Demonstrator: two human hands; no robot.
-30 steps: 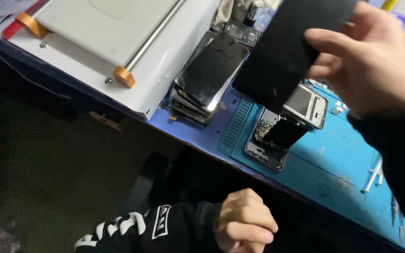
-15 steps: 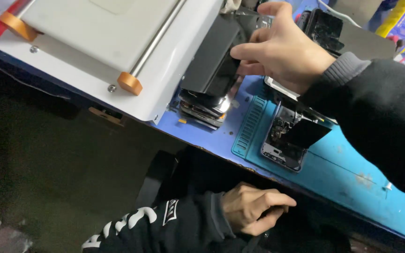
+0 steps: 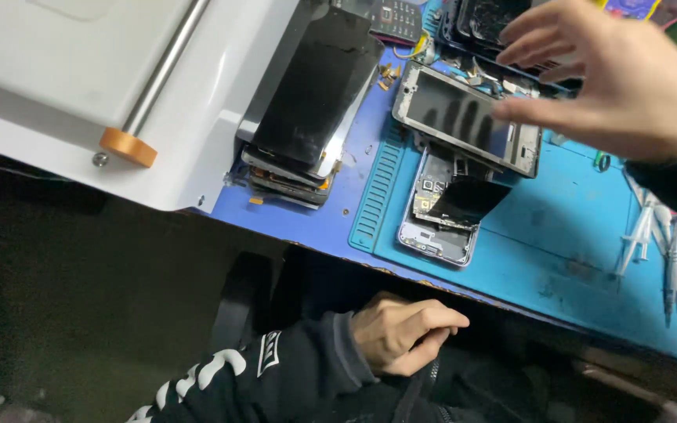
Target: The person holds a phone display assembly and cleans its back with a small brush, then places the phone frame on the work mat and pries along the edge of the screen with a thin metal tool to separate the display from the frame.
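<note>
My right hand [image 3: 613, 78] hovers open at the top right, fingers spread, holding nothing. It is just above a grey phone frame [image 3: 464, 117] that lies tilted on the blue work mat [image 3: 558, 235]. Below the frame rests an opened phone body [image 3: 440, 227] with its circuit board and a black part showing. To the left, a black screen panel tops a stack of phone screens [image 3: 307, 102]. My left hand [image 3: 401, 333] sits low on my lap under the table edge, fingers curled, nothing in it.
A white machine [image 3: 80, 78] with a metal rod and an orange knob [image 3: 128, 147] fills the upper left. Tweezers and thin tools [image 3: 671, 258] lie at the mat's right side. More phone parts crowd the top edge.
My right hand carried a black screen panel leftward, set it on the stack, let go and has drawn back to the right. The left hand stayed on my lap.
</note>
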